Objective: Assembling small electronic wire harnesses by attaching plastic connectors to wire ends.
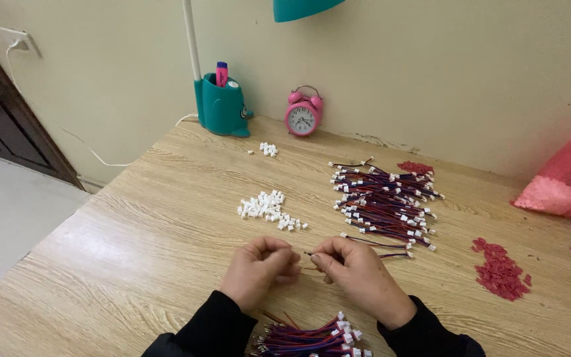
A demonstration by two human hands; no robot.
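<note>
Wire lead [306, 254] pinched between left hand [259, 270] and right hand [355, 274].

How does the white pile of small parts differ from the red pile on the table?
The white pile lies left of the centre wire bundle; the red pile lies to its right. The white pile shows chunky separate blocks with strays trailing right; the red pile looks flatter and more tightly packed. Both lie loose on the wooden table, untouched by either hand.

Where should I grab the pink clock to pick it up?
Probably by the thin loop handle on top of the pink clock, coming straight down from above. It stands upright close to the wall, so there is little room behind it.
</note>
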